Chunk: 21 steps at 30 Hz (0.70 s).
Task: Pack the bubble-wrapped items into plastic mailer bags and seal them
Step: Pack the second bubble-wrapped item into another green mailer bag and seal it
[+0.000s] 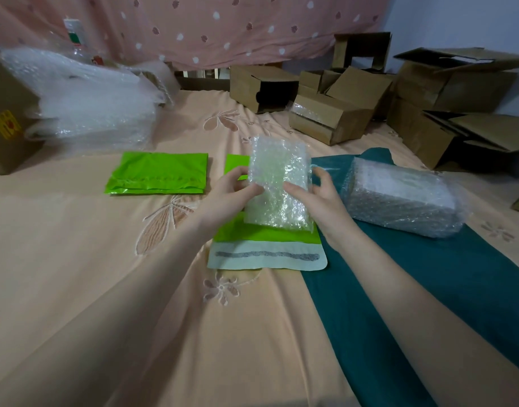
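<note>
A small bubble-wrapped item (277, 183) stands upright over a green mailer bag (261, 235) whose pale flap with a grey adhesive strip (267, 256) faces me. My left hand (232, 195) grips the item's left edge, thumb on its front. My right hand (317, 195) grips its right edge, thumb on the front and fingers curled behind. A larger bubble-wrapped item (402, 198) lies on a dark teal mailer bag (428, 274) to the right. Left of centre, another green mailer bag (160, 173) lies folded shut.
Everything lies on a peach bedsheet (105, 259). A heap of bubble wrap (85, 101) sits at the back left beside a brown carton (5, 124). Several open cardboard boxes (355, 98) crowd the back right. A pink spotted cloth (208, 27) hangs behind.
</note>
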Each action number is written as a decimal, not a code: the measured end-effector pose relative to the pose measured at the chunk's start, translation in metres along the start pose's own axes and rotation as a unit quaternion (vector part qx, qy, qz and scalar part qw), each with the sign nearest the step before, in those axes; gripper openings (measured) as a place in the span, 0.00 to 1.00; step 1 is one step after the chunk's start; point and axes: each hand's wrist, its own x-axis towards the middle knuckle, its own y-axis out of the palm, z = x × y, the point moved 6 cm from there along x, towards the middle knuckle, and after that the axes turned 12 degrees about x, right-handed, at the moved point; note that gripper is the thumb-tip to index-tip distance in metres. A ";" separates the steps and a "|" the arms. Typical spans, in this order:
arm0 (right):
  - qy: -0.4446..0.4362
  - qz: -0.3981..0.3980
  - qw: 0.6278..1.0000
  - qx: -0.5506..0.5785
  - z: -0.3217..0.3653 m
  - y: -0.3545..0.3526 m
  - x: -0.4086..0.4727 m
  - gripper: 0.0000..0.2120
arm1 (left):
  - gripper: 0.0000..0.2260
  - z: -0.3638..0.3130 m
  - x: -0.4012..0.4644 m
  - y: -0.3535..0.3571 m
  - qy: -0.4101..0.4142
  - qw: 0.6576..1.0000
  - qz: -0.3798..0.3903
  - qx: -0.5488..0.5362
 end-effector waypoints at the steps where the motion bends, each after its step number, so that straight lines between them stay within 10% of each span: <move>1: 0.018 0.018 0.999 0.041 -0.001 0.002 0.000 0.30 | 0.11 -0.001 -0.003 -0.001 0.007 1.000 0.011 0.003; 4: -0.008 0.058 0.997 0.053 0.004 0.007 -0.007 0.12 | 0.12 -0.008 -0.011 -0.001 0.034 0.998 0.044 0.025; 11: -0.018 -0.007 0.997 0.078 0.008 -0.008 -0.016 0.12 | 0.38 0.008 -0.029 0.003 0.080 0.914 0.204 0.340; 21: 0.005 -0.058 0.994 0.097 0.009 -0.024 -0.025 0.16 | 0.15 0.000 -0.035 0.006 0.165 0.845 0.092 0.500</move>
